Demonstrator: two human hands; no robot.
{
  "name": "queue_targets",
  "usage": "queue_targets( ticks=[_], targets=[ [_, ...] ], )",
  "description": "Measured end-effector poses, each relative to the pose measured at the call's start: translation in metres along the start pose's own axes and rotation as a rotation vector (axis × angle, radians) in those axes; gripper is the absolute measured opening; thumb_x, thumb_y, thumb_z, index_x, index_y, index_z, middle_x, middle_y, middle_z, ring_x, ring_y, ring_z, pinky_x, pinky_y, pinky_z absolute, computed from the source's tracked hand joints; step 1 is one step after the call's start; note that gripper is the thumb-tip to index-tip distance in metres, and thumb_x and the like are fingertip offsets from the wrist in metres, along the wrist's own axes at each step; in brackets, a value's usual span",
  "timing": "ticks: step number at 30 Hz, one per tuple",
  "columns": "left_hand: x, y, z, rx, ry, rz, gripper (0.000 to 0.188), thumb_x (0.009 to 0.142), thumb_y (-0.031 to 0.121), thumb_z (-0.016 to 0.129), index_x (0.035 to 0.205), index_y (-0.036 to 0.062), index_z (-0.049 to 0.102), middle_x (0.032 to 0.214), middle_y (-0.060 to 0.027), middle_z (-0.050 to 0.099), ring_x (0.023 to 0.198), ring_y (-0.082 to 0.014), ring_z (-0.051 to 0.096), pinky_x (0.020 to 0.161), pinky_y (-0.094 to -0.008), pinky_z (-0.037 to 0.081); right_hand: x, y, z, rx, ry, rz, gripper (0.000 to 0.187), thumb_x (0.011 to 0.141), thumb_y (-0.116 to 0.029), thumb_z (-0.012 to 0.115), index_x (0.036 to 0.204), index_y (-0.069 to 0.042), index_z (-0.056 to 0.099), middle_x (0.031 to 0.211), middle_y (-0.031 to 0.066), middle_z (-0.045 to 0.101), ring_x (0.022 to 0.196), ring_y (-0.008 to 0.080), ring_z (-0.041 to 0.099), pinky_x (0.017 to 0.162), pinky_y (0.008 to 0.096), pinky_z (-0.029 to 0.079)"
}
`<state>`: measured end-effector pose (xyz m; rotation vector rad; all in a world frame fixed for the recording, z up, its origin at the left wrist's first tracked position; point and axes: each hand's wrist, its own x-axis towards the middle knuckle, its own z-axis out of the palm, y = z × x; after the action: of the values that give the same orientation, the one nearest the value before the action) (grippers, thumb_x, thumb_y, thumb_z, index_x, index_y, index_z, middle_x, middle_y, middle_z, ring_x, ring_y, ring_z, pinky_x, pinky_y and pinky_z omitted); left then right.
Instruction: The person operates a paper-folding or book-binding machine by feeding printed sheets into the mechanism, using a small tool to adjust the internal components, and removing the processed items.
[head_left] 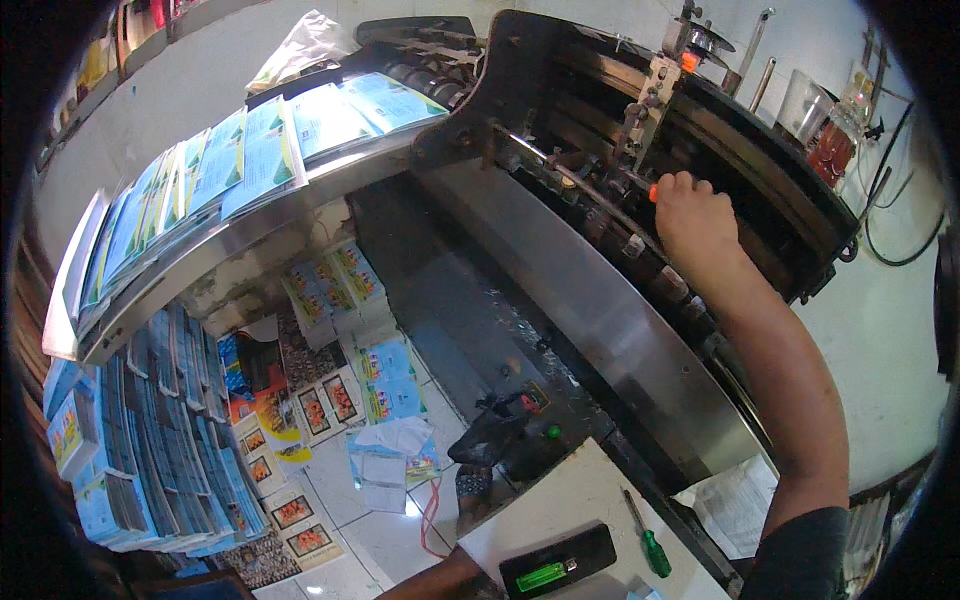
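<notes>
Machine: dark, with rods and a long silver panel (590,330); the machine (570,170) fills the upper right.
Floor: white tiles (335,490), left of the machine's base.
Shelf: metal shelf (345,172), meeting the machine at its right end; a row of blue-and-white printed sheets (240,165) overlaps along it.
Stacks: tall rows of blue booklets (160,450), lower left, beneath the shelf.
Bench: pale top (600,490), lower edge of view, near the machine's base.
Floor sheets: blue and picture-printed sheets (385,380) spread on the tiles, some overlapping.
White bag: crumpled plastic (305,45), behind the shelf's sheets.
Left arm: forearm (435,580) enters at the lower edge and reaches the bench's left side; its hand is not visible, so opening and grip cannot be told.
Right hand: right hand (697,220) raised at the machine's upper part, fingers curled closed around an orange piece.
Black case: flat case (590,550) lying on the bench, a bright green strip (541,577) on it.
Screwdriver: green-handled screwdriver (653,552), on the bench, right of the case, touching neither hand in view.
Orange piece: small orange end (654,193) showing at the fingers, just beside the machine's rods; mostly covered, exact kind unclear.
</notes>
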<state>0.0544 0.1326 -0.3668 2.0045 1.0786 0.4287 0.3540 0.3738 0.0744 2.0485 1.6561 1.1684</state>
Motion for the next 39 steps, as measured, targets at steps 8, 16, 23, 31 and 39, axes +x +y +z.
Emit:
queue_targets(
  ticks=[8, 16, 23, 31, 39],
  targets=[
    [-0.002, -0.002, -0.004, 0.006, -0.009, 0.013, 0.034, 0.081, 0.033, 0.062, 0.103, 0.0069, 0.069, 0.107, -0.0163, 0.064, 0.101, -0.0349, 0.059, 0.089, -0.0485, 0.045, 0.019, -0.009, -0.024, -0.058, -0.148, 0.010, 0.022, 0.087, -0.017, 0.061, 0.106, -0.007, 0.064, 0.102, 0.0081, 0.067, 0.094, 0.0256, 0.069, 0.071, 0.0402, 0.056],
    [0.000, -0.003, -0.007, 0.010, -0.018, 0.018, 0.034, 0.081, 0.033, 0.062, 0.103, 0.0073, 0.069, 0.106, -0.0160, 0.064, 0.101, -0.0346, 0.059, 0.089, -0.0486, 0.046, 0.030, -0.016, -0.030, -0.043, -0.230, 0.035, 0.027, 0.088, -0.016, 0.059, 0.112, -0.006, 0.066, 0.108, 0.0083, 0.069, 0.099, 0.0267, 0.069, 0.072, 0.0434, 0.057],
    [0.000, -0.006, -0.007, 0.012, -0.024, 0.029, 0.034, 0.081, 0.033, 0.062, 0.102, 0.0076, 0.069, 0.106, -0.0157, 0.064, 0.101, -0.0343, 0.059, 0.089, -0.0487, 0.046, 0.048, -0.013, -0.048, 0.006, -0.394, 0.001, 0.023, 0.089, -0.012, 0.053, 0.106, -0.005, 0.067, 0.106, 0.0140, 0.070, 0.097, 0.0290, 0.070, 0.079, 0.0408, 0.056],
    [0.002, -0.007, -0.010, 0.025, -0.018, 0.039, 0.033, 0.081, 0.033, 0.061, 0.102, 0.0080, 0.069, 0.105, -0.0154, 0.064, 0.101, -0.0340, 0.059, 0.088, -0.0488, 0.046, 0.036, 0.000, -0.051, 0.102, -0.371, 0.009, 0.022, 0.089, -0.015, 0.054, 0.103, -0.002, 0.065, 0.101, 0.0183, 0.070, 0.093, 0.0329, 0.070, 0.081, 0.0438, 0.055],
    [0.001, -0.006, -0.009, 0.045, -0.020, 0.049, 0.033, 0.081, 0.033, 0.061, 0.102, 0.0084, 0.069, 0.105, -0.0151, 0.063, 0.101, -0.0337, 0.058, 0.088, -0.0489, 0.046, 0.031, -0.009, -0.037, 0.087, -0.299, 0.030, 0.023, 0.091, -0.014, 0.050, 0.107, -0.001, 0.061, 0.103, 0.0180, 0.070, 0.097, 0.0311, 0.069, 0.082, 0.0419, 0.055]
  ],
)
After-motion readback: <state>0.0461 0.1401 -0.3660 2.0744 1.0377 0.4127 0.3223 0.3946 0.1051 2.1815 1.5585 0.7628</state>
